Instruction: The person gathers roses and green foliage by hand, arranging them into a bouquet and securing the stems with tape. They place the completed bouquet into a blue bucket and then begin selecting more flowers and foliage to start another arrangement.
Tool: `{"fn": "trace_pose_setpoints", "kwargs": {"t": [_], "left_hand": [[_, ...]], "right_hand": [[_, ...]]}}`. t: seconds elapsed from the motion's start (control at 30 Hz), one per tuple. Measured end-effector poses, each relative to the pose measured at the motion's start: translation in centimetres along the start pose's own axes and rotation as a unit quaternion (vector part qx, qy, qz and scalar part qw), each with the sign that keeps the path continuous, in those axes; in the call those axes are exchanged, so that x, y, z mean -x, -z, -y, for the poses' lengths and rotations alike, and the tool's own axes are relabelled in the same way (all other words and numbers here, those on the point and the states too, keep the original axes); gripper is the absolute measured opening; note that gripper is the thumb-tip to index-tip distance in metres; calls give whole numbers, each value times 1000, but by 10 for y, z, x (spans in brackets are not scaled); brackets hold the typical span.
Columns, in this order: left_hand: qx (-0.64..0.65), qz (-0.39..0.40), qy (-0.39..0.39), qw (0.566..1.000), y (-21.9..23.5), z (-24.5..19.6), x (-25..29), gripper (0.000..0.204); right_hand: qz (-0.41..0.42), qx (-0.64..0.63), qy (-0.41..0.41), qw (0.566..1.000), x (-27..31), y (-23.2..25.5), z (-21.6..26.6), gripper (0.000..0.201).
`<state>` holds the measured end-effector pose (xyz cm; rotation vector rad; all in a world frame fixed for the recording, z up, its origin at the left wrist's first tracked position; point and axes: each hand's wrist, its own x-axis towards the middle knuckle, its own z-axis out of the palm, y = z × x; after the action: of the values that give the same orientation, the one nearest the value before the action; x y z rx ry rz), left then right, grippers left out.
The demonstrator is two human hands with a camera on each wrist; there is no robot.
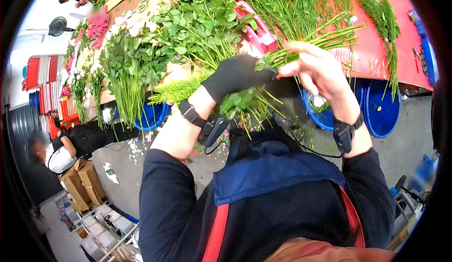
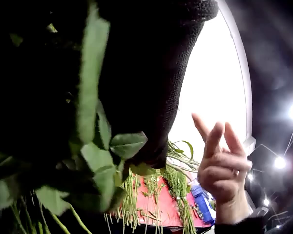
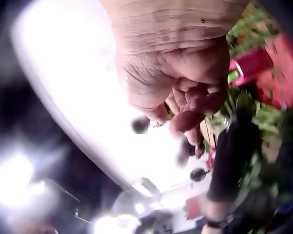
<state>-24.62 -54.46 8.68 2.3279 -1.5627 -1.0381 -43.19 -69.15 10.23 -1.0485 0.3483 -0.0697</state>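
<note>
My left hand (image 1: 238, 76), in a black glove, grips a bunch of green stems (image 1: 329, 38) that reaches out to the right over the table edge. Leaves (image 1: 238, 103) and thinner stem ends hang below the glove; in the left wrist view leaves (image 2: 95, 165) show close under the dark glove (image 2: 156, 78). Bare, my right hand (image 1: 322, 71) is raised beside the bunch, overlapping it in the head view. Its fingers are loosely bent and spread in the left wrist view (image 2: 224, 168). Nothing shows in its palm (image 3: 180, 68) in the right wrist view.
Leafy flower stems with pale blooms (image 1: 134, 29) lie along the table at left. A pink plastic object (image 1: 256, 31) and fine green stems (image 1: 282, 3) lie ahead on the red cover (image 1: 409, 59). Blue buckets (image 1: 382, 116) stand below the edge. Other people are at the left.
</note>
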Motion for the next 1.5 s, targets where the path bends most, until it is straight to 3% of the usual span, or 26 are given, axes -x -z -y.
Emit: {"fn": "trace_pose_setpoints", "kwargs": {"t": [0.1, 0.13, 0.17, 0.2, 0.27, 0.3, 0.4, 0.43, 0.5, 0.53, 0.57, 0.63, 0.7, 0.77, 0.8, 0.83, 0.87, 0.9, 0.93, 1.03, 1.1, 1.17, 1.23, 1.3, 1.43, 1.5], "left_hand": [[187, 135, 37, 972, 23, -13, 23, 77], [177, 206, 58, 961, 29, -18, 25, 82], [188, 202, 58, 959, 19, -13, 26, 80], [227, 208, 2, 951, -3, -3, 20, 78], [334, 175, -145, 915, -16, -14, 23, 72], [313, 206, -122, 919, -6, -21, 29, 67], [280, 224, -51, 932, 14, -32, 39, 60], [285, 243, -32, 927, 14, -28, 35, 60], [223, 129, -111, 960, 15, -23, 30, 56], [25, -21, -154, 988, -19, -5, 13, 46], [-24, -82, -152, 985, -26, -10, 13, 44], [-119, -203, -157, 959, -32, -24, 8, 39], [-161, -189, -112, 962, -26, -39, -1, 39], [-187, -250, -225, 923, -26, -45, -11, 42], [-211, -207, -209, 932, -25, -55, -17, 43], [-237, -166, -191, 938, -23, -68, -22, 44], [-281, -118, -193, 933, -20, -84, -25, 43], [-300, -171, -280, 896, -25, -86, -35, 41], [-329, -149, -302, 882, -28, -95, -48, 39], [-361, -132, -331, 862, 4, -176, -62, 39], [-318, -312, -461, 768, 16, -205, -80, 46], [-237, -380, -478, 756, 15, -225, -83, 50], [-185, -369, -492, 767, 5, -224, -80, 46], [-138, -305, -487, 807, -15, -199, -77, 43], [-103, -190, -381, 899, -52, -127, -62, 39], [-78, -190, -336, 919, -65, -89, -54, 37]], "right_hand": [[-20, 194, -22, 981, 23, 18, -35, 25], [-83, 197, 36, 976, 23, 8, -49, 21], [-96, 372, -4, 923, 19, 18, -59, 21], [-117, 494, 186, 841, 6, 5, -57, 26], [-36, 96, 123, 987, -5, -4, -63, 39], [-24, -96, 82, 992, -10, -9, -67, 46], [12, 320, 176, 931, -12, 26, -105, 26], [-141, 231, 212, 939, -4, 13, -117, 16], [-106, 229, 107, 962, 11, 3, -95, 16], [-136, 229, 68, 961, 9, 4, -101, 18], [-154, 118, 90, 977, 10, -13, -90, 18], [-120, -51, -19, 991, 22, 0, -87, 18], [-118, -160, -17, 980, 45, -11, -57, 23], [-146, 52, 11, 988, 72, 4, -53, 22], [-231, 224, 114, 940, 87, 2, -43, 20], [-258, 583, 280, 718, 101, 13, -26, 38], [-287, 657, 285, 636, 112, 17, -11, 49], [-305, 725, 286, 548, 122, 23, 1, 60], [-313, 738, 238, 549, 130, 47, -9, 74], [-375, 719, 155, 564, 150, 117, -37, 48], [-450, 673, 209, 548, 160, 137, -22, 30], [-527, 612, 185, 560, 165, 170, -14, 30], [-581, 577, 93, 567, 168, 215, -9, 33], [-612, 569, 94, 542, 160, 255, 2, 33], [-618, 567, -29, 544, 145, 362, 12, 40], [-610, 539, -61, 578, 138, 395, 13, 45]]}}
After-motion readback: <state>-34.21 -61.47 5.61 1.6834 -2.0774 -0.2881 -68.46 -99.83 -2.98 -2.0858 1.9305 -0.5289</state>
